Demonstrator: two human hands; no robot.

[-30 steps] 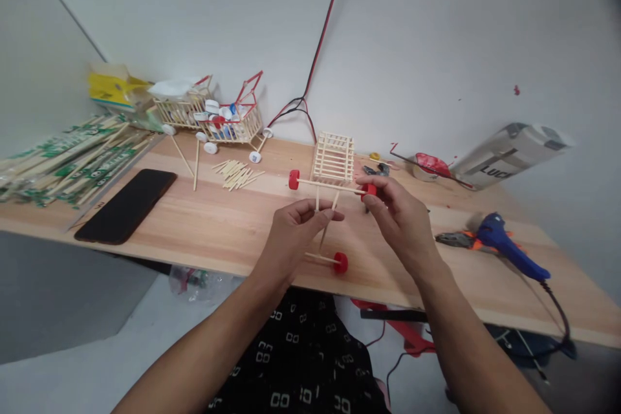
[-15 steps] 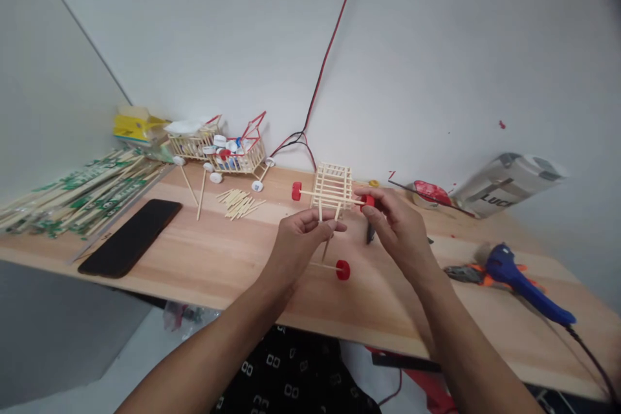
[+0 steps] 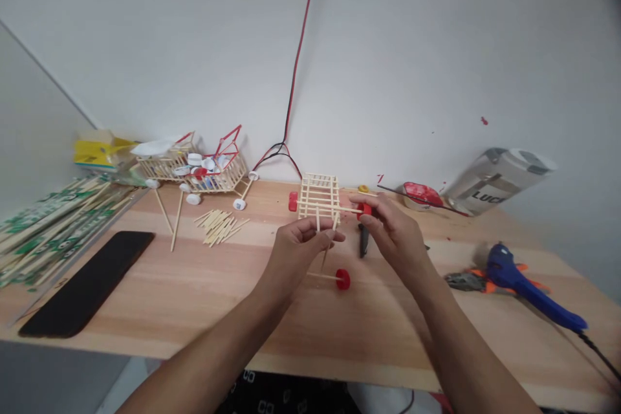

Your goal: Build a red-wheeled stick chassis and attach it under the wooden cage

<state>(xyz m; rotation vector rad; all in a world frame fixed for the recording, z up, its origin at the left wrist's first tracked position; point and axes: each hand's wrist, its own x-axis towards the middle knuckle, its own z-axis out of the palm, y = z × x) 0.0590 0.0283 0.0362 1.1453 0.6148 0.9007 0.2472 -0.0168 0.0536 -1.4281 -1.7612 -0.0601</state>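
A small stick frame (image 3: 319, 194) is held up at the middle of the table. My left hand (image 3: 303, 246) is closed on the sticks at its near side. Across the frame lies an axle stick with a red cap wheel (image 3: 293, 201) at its left end. At the right end, the fingers of my right hand (image 3: 388, 223) pinch the other red wheel (image 3: 364, 210). Below my left hand, another red wheel (image 3: 343, 279) on a stick lies on the wood.
On the left are a black phone (image 3: 90, 281), bundled chopsticks (image 3: 53, 220), short sticks (image 3: 220, 226) and two wheeled stick carts (image 3: 220, 174). A blue glue gun (image 3: 528, 288), pliers (image 3: 466, 281) and a red-topped container (image 3: 422, 194) stand or lie to the right.
The view has shifted, tilting up slightly. The axle's left wheel sits closer to the frame, and more of the stick shows on the right. Both hands keep their hold.
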